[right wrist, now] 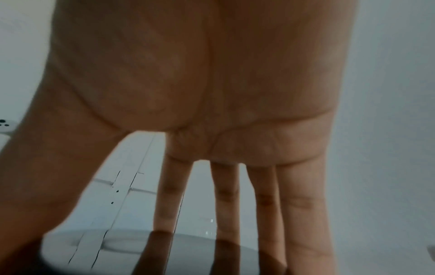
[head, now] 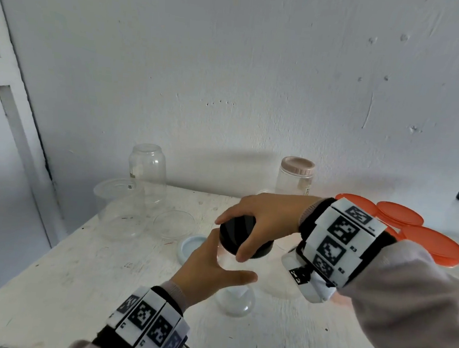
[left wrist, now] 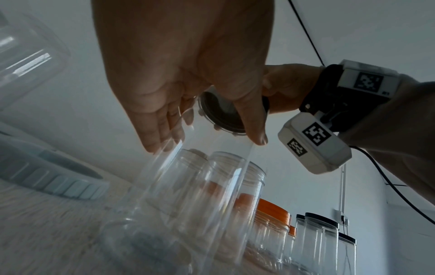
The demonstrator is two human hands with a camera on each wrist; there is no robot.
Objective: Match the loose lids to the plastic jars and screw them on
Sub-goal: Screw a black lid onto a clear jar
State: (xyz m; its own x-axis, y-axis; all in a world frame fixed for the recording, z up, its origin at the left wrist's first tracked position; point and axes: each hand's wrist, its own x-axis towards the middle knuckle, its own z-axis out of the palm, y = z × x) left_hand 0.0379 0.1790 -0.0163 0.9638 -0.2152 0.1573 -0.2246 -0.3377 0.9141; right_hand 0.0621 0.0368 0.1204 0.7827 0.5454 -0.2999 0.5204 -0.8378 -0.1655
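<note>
A black lid [head: 238,237] sits on the mouth of a clear plastic jar [head: 235,302] standing mid-table. My right hand [head: 263,218] comes from the right and grips the lid from above, thumb at the front and fingers behind. The right wrist view shows those fingers [right wrist: 266,195] reaching down onto the lid [right wrist: 188,256]. My left hand [head: 209,269] holds the jar just under the lid, thumb across the front, fingers round the far side. From the left wrist, the left hand [left wrist: 188,74] flanks the blurred jar [left wrist: 200,195], with the lid's underside [left wrist: 219,113] above.
A light blue lid [head: 190,246] lies just left of the jar. Clear tubs [head: 120,208] and an upturned jar [head: 148,172] stand back left, a pink-lidded jar [head: 296,177] at the wall. Orange lids [head: 433,244] lie right. The table edge [head: 49,252] runs diagonally left.
</note>
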